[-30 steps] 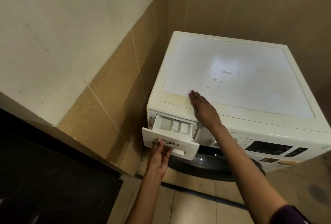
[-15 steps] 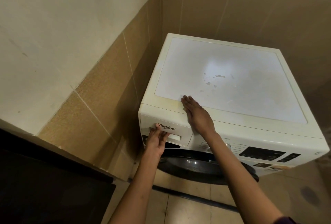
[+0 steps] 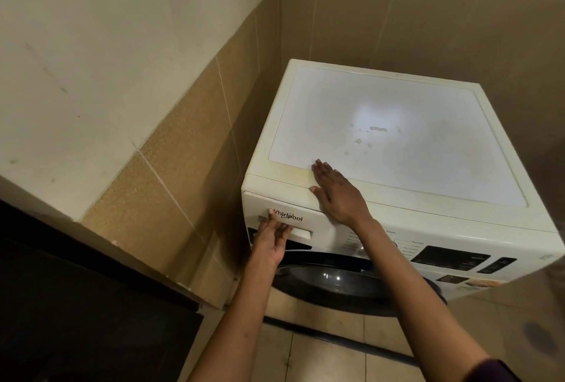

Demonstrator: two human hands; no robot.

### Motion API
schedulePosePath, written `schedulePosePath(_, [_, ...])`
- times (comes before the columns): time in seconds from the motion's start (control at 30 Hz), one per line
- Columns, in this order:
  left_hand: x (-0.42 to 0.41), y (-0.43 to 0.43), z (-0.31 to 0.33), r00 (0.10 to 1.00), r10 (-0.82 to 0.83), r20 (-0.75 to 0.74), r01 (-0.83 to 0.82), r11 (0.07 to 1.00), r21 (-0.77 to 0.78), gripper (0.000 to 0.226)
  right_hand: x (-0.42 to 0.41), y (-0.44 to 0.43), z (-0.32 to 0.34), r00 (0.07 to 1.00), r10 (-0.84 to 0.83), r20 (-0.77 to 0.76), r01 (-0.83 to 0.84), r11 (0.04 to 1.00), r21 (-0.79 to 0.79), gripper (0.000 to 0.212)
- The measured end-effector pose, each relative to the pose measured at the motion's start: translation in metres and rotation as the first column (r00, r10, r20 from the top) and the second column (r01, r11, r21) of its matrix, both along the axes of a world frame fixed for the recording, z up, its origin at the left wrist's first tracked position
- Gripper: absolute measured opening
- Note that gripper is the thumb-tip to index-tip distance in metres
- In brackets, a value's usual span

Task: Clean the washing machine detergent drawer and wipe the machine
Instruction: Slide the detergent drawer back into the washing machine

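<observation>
A white front-loading washing machine (image 3: 397,143) stands in the corner, its top marked with a few small stains. The detergent drawer (image 3: 308,224) sits pushed in at the front's upper left, flush with the panel. My left hand (image 3: 272,239) presses on the drawer's face with straight fingers, beside the brand lettering. My right hand (image 3: 334,193) lies flat on the machine's front top edge, fingers straight.
Tiled walls close in on the left and behind the machine. A dark counter (image 3: 76,290) fills the lower left. The control panel (image 3: 452,257) and the dark round door (image 3: 342,283) are on the machine's front. Tiled floor (image 3: 321,354) lies below.
The drawer was pulled out a second ago; my left hand has pushed it in flush. My right hand has stayed flat on the top edge.
</observation>
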State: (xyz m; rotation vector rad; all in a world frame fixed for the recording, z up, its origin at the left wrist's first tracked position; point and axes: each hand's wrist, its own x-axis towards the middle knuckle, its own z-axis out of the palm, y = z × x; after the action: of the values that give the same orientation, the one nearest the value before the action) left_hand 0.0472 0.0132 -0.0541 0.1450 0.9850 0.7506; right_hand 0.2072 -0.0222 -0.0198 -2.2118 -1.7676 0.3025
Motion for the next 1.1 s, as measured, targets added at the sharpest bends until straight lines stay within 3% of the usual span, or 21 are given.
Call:
schedulePosePath(0.07, [-0.016,-0.012,-0.002,1.000,-0.009,0.002,0.009,1.000,-0.024,0.029,0.002,-0.001,0.003,0.999,0.042,-0.011,-0.043,0.997,-0.062,0.069])
schedulePosePath(0.2, [-0.053,-0.044,-0.011,0.999,-0.003,0.044,0.005,0.999,-0.041,0.042,0.003,-0.004,0.005,0.993,0.102,0.053,-0.092,0.982,-0.162,0.122])
schedulePosePath(0.27, [-0.058,-0.050,-0.012,0.999,0.002,0.038,0.000,0.999,-0.042,0.042,0.003,-0.004,0.003,0.991,0.113,0.075,-0.098,0.979,-0.177,0.131])
schedulePosePath(0.33, [-0.057,-0.050,-0.010,0.999,-0.004,0.032,0.006,0.999,-0.043,0.043,0.003,-0.003,0.004,0.993,0.107,0.054,-0.096,0.979,-0.181,0.128])
schedulePosePath(0.47, [-0.058,-0.049,-0.012,1.000,-0.009,0.025,0.011,0.998,-0.059,0.044,0.000,-0.003,0.009,0.998,0.062,-0.002,-0.062,0.986,-0.156,0.074])
schedulePosePath(0.57, [-0.054,-0.047,-0.014,1.000,-0.013,0.027,0.014,0.998,-0.056,0.043,-0.001,-0.004,0.007,0.998,0.055,0.011,-0.053,0.990,-0.128,0.061])
schedulePosePath(0.73, [-0.034,-0.029,-0.011,1.000,0.014,0.021,-0.013,0.999,-0.043,0.038,-0.002,-0.004,0.004,0.999,0.042,0.025,-0.039,0.993,-0.113,0.063])
schedulePosePath(0.87, [-0.005,-0.002,-0.003,1.000,0.006,0.021,-0.005,1.000,-0.022,0.013,-0.004,-0.004,0.002,0.999,0.024,0.036,-0.020,0.995,-0.093,0.080])
schedulePosePath(0.97, [0.008,0.010,-0.008,1.000,0.018,0.006,-0.018,1.000,-0.015,0.030,-0.005,-0.005,0.002,0.998,0.025,0.052,-0.021,0.997,-0.079,0.095])
schedulePosePath(1.1, [0.006,0.009,-0.009,1.000,0.013,0.001,-0.013,1.000,0.007,0.040,-0.007,-0.004,0.000,0.994,0.014,0.106,-0.008,0.998,-0.056,0.095])
